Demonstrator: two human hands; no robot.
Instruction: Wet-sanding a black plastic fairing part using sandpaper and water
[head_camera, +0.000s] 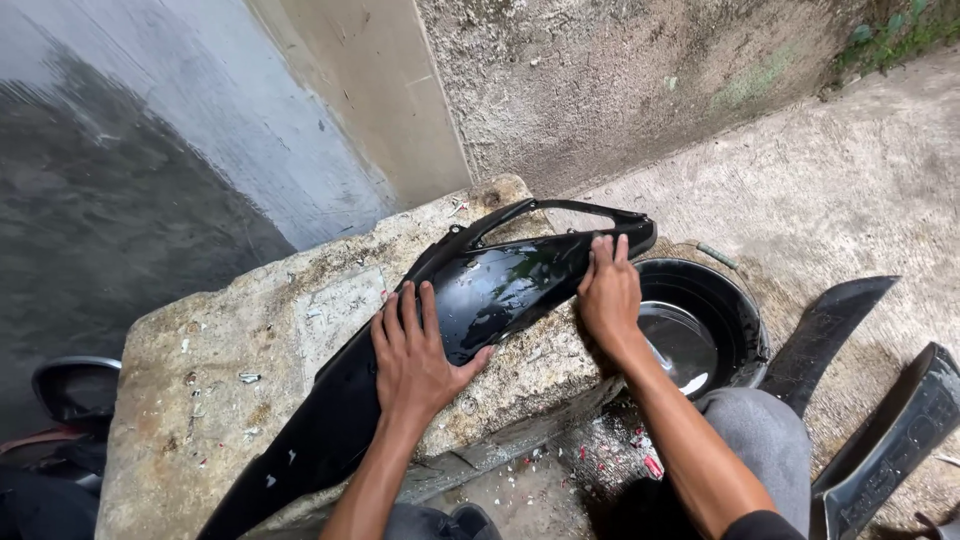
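I see a long glossy black body panel (440, 330) lying diagonally across a rough concrete slab (240, 370), wet and shining. My left hand (415, 355) presses flat on its middle, fingers spread wide; my right hand (607, 292) lies flat near its upper end, fingers together, gripping nothing. Just right of the slab sits a black basin (735, 310) of water.

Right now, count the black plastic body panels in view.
3: one on the stone slab under both hands, one on the ground beside the basin, one at the lower right edge. More may lie outside the frame.
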